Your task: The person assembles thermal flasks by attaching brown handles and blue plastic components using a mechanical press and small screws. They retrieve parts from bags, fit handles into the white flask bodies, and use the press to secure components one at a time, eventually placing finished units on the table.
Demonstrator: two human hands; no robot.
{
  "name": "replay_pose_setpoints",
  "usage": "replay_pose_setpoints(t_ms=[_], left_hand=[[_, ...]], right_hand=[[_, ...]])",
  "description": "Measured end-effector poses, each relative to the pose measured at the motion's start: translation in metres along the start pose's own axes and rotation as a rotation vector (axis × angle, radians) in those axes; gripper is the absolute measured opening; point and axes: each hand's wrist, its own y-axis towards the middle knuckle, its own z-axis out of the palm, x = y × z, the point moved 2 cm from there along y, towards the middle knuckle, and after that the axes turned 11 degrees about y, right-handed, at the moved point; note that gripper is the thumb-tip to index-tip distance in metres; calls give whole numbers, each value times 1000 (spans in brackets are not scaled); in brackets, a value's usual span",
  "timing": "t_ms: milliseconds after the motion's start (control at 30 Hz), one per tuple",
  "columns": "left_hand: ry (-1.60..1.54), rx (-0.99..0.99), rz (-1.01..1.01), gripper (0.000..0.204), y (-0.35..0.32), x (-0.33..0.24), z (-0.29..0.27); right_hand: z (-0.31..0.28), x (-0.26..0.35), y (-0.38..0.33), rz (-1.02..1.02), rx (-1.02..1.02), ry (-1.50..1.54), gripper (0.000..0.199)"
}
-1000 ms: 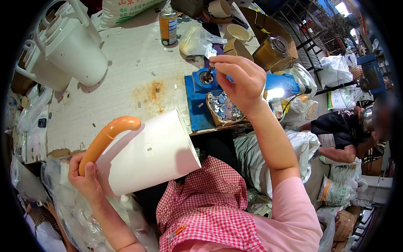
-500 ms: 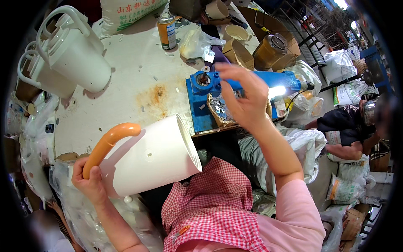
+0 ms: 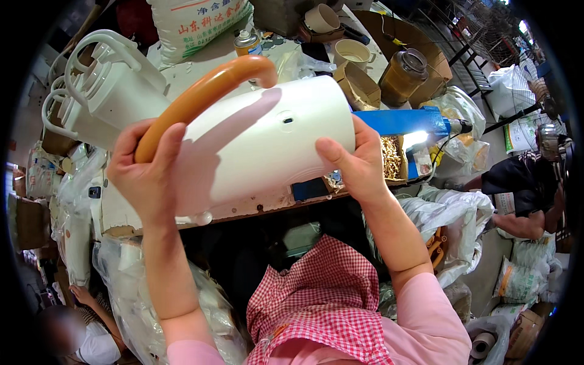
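Observation:
Over the bench's near edge I hold a white cylindrical jug body (image 3: 249, 152) on its side. A curved orange handle (image 3: 207, 91) is on its upper side, and a small dark hole (image 3: 288, 120) shows in its wall. My left hand (image 3: 143, 170) is closed round the handle's left end. At the jug's right end my right hand (image 3: 359, 161) grips the rim, its thumb on the outer wall and its fingers partly hidden behind. Just beyond the right hand lies a blue bench machine (image 3: 401, 120), partly covered by the jug.
Finished-looking white jugs (image 3: 125, 85) with handles stand at the back left. A spray can (image 3: 247, 42), a white sack (image 3: 198, 27) and a brown jar (image 3: 403, 74) are at the back. A box of brass-coloured screws (image 3: 392, 157) sits beside the machine. Plastic bags (image 3: 450, 225) flank the bench.
The jug body has been raised and moved right and away from me, now covering most of the machine. My right hand has come from above the machine to grip the rim.

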Motion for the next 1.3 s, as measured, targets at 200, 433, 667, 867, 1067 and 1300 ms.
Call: replay_pose_setpoints(t_ms=[200,433,667,867,1067,1300], left_hand=[[-10,51,5,26,-5,9,24],[19,27,53,22,4,17,32],[17,52,9,20,11,23,39],[198,443,-75,30,23,14,38],[934,616,514,33,40,-59,93],[443,1031,124,26,50,-68,98]], right_hand=[[-22,-8,3,-25,-26,-31,41],[-23,-7,7,-1,-26,6,39],[-20,-10,9,35,-73,-34,37],[-13,-4,10,133,-39,-102,35],[-21,-4,14,186,1,-66,36],[-25,-11,19,286,-52,-76,44]])
